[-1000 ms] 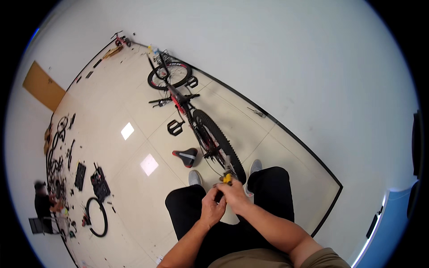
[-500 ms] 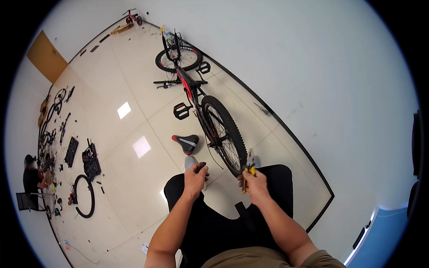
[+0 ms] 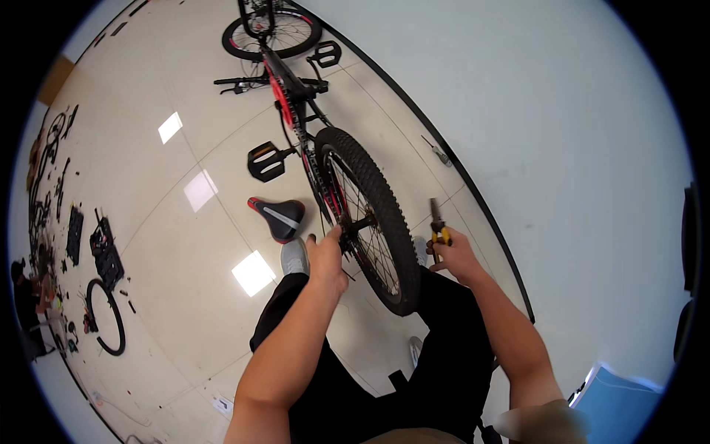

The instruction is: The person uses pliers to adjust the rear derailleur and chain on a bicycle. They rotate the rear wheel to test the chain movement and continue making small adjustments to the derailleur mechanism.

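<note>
A black and red bicycle (image 3: 294, 96) stretches away from me, its knobby-tyred wheel (image 3: 377, 196) between my knees. Beside that wheel's hub, on its left side, is my left hand (image 3: 325, 255). Its fingers are bent together, and whatever they may hold is hidden. A thin cable end (image 3: 350, 278) shows just below it. On the wheel's other side, my right hand (image 3: 455, 255) grips a pair of pliers (image 3: 439, 228) with yellow and black handles, jaws pointing away from me and apart from the tyre.
A black and red saddle (image 3: 281, 218) lies by my left shoe (image 3: 294, 257). A screwdriver (image 3: 438, 152) is on the floor along the right wall. Off to the left lie an open tool case (image 3: 106, 248), a loose tyre (image 3: 107, 317) and scattered parts, with another person (image 3: 28, 303) sitting there.
My left hand has reached forward to the wheel hub. The pliers in my right hand have moved right and forward, away from the tyre. The view has tipped closer to the bicycle.
</note>
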Demonstrator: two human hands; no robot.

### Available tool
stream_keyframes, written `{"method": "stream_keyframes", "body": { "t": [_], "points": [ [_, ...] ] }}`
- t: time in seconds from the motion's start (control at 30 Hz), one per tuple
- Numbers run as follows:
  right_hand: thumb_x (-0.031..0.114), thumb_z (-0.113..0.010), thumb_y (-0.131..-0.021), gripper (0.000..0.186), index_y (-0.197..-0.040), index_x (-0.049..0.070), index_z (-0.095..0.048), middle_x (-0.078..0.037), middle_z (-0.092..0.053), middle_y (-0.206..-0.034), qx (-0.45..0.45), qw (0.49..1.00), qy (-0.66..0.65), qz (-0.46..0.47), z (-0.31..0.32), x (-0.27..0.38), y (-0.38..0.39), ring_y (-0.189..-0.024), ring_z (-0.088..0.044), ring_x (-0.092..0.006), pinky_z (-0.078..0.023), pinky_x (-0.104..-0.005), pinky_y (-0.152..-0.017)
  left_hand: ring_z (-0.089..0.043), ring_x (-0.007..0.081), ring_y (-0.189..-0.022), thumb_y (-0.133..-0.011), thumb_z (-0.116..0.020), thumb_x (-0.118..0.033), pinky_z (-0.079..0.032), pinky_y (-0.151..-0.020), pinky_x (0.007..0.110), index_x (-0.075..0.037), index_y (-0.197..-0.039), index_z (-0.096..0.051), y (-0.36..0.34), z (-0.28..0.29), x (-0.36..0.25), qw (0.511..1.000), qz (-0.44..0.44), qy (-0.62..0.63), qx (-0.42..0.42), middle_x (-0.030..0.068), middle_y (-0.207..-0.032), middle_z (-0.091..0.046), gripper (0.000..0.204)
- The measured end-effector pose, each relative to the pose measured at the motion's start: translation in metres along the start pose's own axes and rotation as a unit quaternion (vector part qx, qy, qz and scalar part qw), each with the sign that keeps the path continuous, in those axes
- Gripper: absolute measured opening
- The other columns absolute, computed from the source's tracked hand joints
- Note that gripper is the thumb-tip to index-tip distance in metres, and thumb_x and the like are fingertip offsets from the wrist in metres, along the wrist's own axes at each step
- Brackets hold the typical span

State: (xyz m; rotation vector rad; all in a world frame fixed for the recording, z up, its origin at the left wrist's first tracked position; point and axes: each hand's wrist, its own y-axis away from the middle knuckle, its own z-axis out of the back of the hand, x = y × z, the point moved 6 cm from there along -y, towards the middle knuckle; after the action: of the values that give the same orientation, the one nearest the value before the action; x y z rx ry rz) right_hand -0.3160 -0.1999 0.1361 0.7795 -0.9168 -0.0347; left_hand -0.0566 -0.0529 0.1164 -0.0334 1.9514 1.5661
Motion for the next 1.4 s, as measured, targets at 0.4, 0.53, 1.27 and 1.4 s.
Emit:
{"method": "stream_keyframes", "body": {
  "t": [0.4, 0.53, 1.27, 1.4],
  "points": [
    [-0.007, -0.069, -0.079, 0.065, -0.14, 0.01, -0.054, -0.014, -0.054, -0.13, 0.049, 0.868, 0.431, 0.241, -0.024, -0.039, -0.134, -0.13, -0.05, -0.0351, -0.049, -0.0439, -0.106, -0.052, 0.0266, -0.139, -0.112, -0.051, -0.032, -0.042, -0.115, 0.04, 0.004, -0.158, -0.032, 0.003, -0.045, -0.044, 0.896, -0.428, -0.117, 0.012, 0.0204, -0.153, -0.05, 0.061],
    [-0.004, -0.075, -0.078, 0.06, -0.134, 0.01, -0.056, -0.014, -0.054, -0.129, -0.011, 0.825, 0.464, 0.321, -0.016, -0.042, -0.141, -0.13, -0.05, -0.0339, -0.049, -0.0436, -0.107, -0.056, 0.025, -0.127, -0.113, -0.042, -0.04, -0.044, -0.11, 0.039, 0.001, -0.153, -0.039, -0.005, -0.072, -0.036, 0.906, -0.402, -0.058, 0.119, 0.0182, -0.142, -0.056, 0.057],
    [0.008, -0.076, -0.084, 0.053, -0.134, 0.011, -0.058, -0.015, -0.053, -0.135, 0.015, 0.741, 0.518, 0.427, -0.035, -0.005, -0.173, -0.138, -0.046, -0.0329, -0.046, -0.0422, -0.109, -0.062, 0.0215, -0.093, -0.103, -0.044, -0.058, -0.05, -0.092, 0.042, -0.003, -0.112, -0.063, -0.033, -0.093, -0.056, 0.923, -0.341, 0.009, 0.18, 0.0094, -0.094, -0.066, 0.058],
    [0.011, -0.072, -0.089, 0.044, -0.132, 0.01, -0.06, -0.015, -0.054, -0.133, -0.013, 0.723, 0.528, 0.446, -0.039, -0.004, -0.16, -0.135, -0.048, -0.0327, -0.047, -0.0421, -0.107, -0.06, 0.0228, -0.092, -0.101, -0.046, -0.056, -0.049, -0.091, 0.044, -0.002, -0.109, -0.062, -0.039, -0.085, -0.062, 0.925, -0.331, 0.022, 0.187, 0.0105, -0.093, -0.064, 0.058]
  ]
}}
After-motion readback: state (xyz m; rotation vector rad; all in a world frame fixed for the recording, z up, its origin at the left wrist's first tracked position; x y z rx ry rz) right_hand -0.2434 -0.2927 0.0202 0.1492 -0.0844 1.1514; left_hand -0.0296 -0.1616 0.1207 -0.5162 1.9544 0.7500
